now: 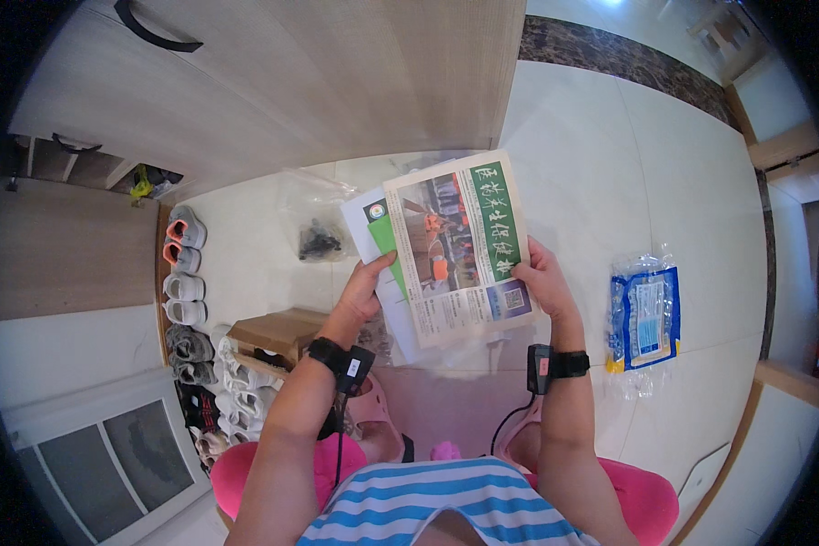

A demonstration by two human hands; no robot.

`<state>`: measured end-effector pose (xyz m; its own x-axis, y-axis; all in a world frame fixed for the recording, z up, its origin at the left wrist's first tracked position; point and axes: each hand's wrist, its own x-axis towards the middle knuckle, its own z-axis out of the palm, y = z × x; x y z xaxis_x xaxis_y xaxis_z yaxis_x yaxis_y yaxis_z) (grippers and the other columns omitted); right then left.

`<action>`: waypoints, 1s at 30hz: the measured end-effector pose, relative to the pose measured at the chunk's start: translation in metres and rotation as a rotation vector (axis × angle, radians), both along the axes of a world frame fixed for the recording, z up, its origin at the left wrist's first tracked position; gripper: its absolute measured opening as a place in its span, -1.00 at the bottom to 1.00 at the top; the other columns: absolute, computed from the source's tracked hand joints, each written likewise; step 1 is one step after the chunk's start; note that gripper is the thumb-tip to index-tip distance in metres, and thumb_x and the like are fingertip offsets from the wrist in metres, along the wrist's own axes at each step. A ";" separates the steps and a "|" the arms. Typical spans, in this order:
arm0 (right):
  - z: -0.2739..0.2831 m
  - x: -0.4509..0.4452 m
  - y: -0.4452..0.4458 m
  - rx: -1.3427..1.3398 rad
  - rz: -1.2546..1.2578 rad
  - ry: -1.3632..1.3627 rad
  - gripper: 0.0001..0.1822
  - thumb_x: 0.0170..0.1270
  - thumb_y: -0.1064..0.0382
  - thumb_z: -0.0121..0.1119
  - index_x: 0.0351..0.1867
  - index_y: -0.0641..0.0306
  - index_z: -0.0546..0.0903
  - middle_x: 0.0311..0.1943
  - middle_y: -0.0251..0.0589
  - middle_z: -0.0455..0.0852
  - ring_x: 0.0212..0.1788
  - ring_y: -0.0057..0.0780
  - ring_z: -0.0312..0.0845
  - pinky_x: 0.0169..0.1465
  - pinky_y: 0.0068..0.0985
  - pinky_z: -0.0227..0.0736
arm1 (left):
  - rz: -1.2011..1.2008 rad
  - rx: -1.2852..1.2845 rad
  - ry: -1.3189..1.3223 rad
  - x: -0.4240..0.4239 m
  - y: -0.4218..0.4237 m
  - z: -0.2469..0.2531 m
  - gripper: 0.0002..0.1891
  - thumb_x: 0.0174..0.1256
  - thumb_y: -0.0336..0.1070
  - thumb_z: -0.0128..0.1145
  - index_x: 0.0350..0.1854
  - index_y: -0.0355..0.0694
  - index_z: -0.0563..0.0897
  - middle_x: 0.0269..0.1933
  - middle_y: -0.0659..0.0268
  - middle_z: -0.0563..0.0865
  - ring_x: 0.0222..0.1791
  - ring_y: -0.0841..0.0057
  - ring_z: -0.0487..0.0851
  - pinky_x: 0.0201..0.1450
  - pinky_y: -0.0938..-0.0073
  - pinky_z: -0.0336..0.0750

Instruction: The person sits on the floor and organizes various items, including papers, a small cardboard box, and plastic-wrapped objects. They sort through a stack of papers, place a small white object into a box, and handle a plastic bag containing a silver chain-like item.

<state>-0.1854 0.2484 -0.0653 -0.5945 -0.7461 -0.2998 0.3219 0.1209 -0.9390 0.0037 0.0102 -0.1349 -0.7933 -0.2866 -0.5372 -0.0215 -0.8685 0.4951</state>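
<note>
My left hand (367, 285) grips the left edge of some white papers (358, 211) and a green sheet (384, 239), its thumb on top. A folded newspaper (443, 252) with a green title band and a colour photo lies over them, tilted slightly. My right hand (544, 276) pinches the newspaper's right edge, thumb on the front. Whether its fingers also hold the sheets beneath is hidden. Below the papers, partly covered, clear plastic shows on the floor.
A clear bag with dark bits (321, 242) and an open cardboard box (276, 334) lie left, beside rows of shoes (185, 286). A blue-and-clear plastic package (645, 317) lies right. A wooden cabinet (355, 82) stands ahead. My feet are in pink clogs (370, 403).
</note>
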 end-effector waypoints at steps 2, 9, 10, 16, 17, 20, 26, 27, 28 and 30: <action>0.013 0.002 -0.005 0.030 0.038 0.054 -0.51 0.01 0.55 -0.03 0.08 0.39 0.51 -0.13 -0.35 0.65 -0.15 -0.64 0.53 0.00 -0.63 0.43 | 0.029 0.113 0.033 0.003 0.001 -0.006 -0.63 0.31 -0.38 0.13 0.15 -0.30 0.45 0.02 0.18 0.63 -0.04 0.32 0.65 0.04 0.25 0.59; 0.015 -0.005 -0.006 0.135 0.200 0.261 -0.57 0.09 0.44 0.10 0.07 0.36 0.51 -0.20 -0.28 0.65 -0.17 -0.61 0.52 -0.08 -0.61 0.45 | -0.013 -0.033 0.054 -0.016 0.017 0.002 -0.59 0.26 -0.47 0.15 0.17 -0.29 0.45 0.06 0.24 0.61 0.03 0.39 0.61 0.07 0.27 0.58; 0.019 -0.002 -0.008 0.173 0.208 0.326 -0.57 0.10 0.41 0.13 0.07 0.36 0.52 -0.21 -0.26 0.65 -0.18 -0.61 0.52 -0.08 -0.60 0.45 | -0.006 -0.093 0.059 -0.017 0.017 0.002 -0.58 0.23 -0.51 0.16 0.17 -0.29 0.46 0.06 0.25 0.61 0.04 0.41 0.61 0.08 0.28 0.57; 0.020 -0.017 -0.001 0.394 -0.162 0.630 0.22 -0.23 0.00 0.59 0.42 0.40 0.06 0.25 0.14 0.34 0.24 -0.21 0.36 0.20 -0.34 0.38 | -0.055 -0.165 0.074 -0.012 0.006 0.008 -0.49 0.10 -0.62 0.17 0.18 -0.29 0.47 0.12 0.28 0.59 0.09 0.55 0.55 0.19 0.54 0.44; 0.014 -0.017 0.000 0.326 -0.108 0.478 0.22 -0.22 0.03 0.59 0.42 0.39 0.04 0.22 0.12 0.38 0.21 -0.23 0.39 0.18 -0.35 0.39 | -0.068 -0.174 0.082 -0.013 0.005 0.009 -0.49 0.10 -0.62 0.17 0.18 -0.29 0.48 0.12 0.27 0.58 0.09 0.55 0.55 0.19 0.55 0.44; 0.011 -0.008 -0.010 0.075 0.022 0.001 -0.01 -0.14 0.26 0.55 0.35 0.41 0.22 0.03 -0.06 0.61 0.01 -0.39 0.55 0.10 -0.45 0.45 | -0.126 -0.194 0.136 -0.015 0.002 0.022 -0.54 0.05 -0.60 0.21 0.08 -0.33 0.51 -0.01 0.22 0.65 -0.05 0.48 0.64 0.04 0.38 0.56; -0.012 0.001 -0.001 0.053 -0.093 0.126 -0.62 -0.03 0.49 0.41 -0.11 0.39 0.61 -0.19 -0.28 0.73 -0.18 -0.58 0.60 -0.05 -0.56 0.50 | -0.261 -0.572 0.102 -0.031 0.016 0.062 -0.68 0.07 -0.57 0.26 -0.07 -0.34 0.60 -0.19 0.21 0.73 -0.13 0.40 0.69 -0.02 0.36 0.59; -0.014 -0.002 0.002 0.080 -0.107 0.166 -0.64 -0.02 0.49 0.40 -0.12 0.39 0.62 -0.19 -0.28 0.73 -0.18 -0.58 0.60 -0.06 -0.55 0.50 | -0.258 -0.643 0.090 -0.033 0.022 0.066 -0.73 0.08 -0.55 0.28 -0.11 -0.32 0.64 -0.24 0.23 0.75 -0.13 0.42 0.69 -0.03 0.39 0.59; -0.016 -0.005 0.006 0.122 -0.119 0.256 -0.72 0.02 0.50 0.34 -0.18 0.35 0.64 -0.20 -0.26 0.73 -0.17 -0.58 0.60 -0.04 -0.56 0.50 | -0.257 -0.604 0.176 -0.035 0.025 0.058 -0.78 0.16 -0.51 0.23 -0.12 -0.32 0.64 -0.16 0.20 0.74 -0.09 0.43 0.67 0.04 0.41 0.55; -0.015 -0.012 0.007 0.037 -0.116 0.409 -0.76 0.07 0.49 0.26 -0.18 0.36 0.62 -0.20 -0.20 0.73 -0.16 -0.53 0.61 -0.03 -0.56 0.50 | -0.225 -0.868 0.207 -0.040 0.031 0.039 -0.79 0.20 -0.50 0.19 -0.11 -0.32 0.64 -0.09 0.19 0.72 -0.04 0.43 0.64 0.10 0.42 0.51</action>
<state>-0.1971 0.2554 -0.0801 -0.7492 -0.6606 -0.0476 -0.0626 0.1422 -0.9878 -0.0367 0.0415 -0.0963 -0.9356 -0.3501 -0.0464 0.0172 -0.1764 0.9842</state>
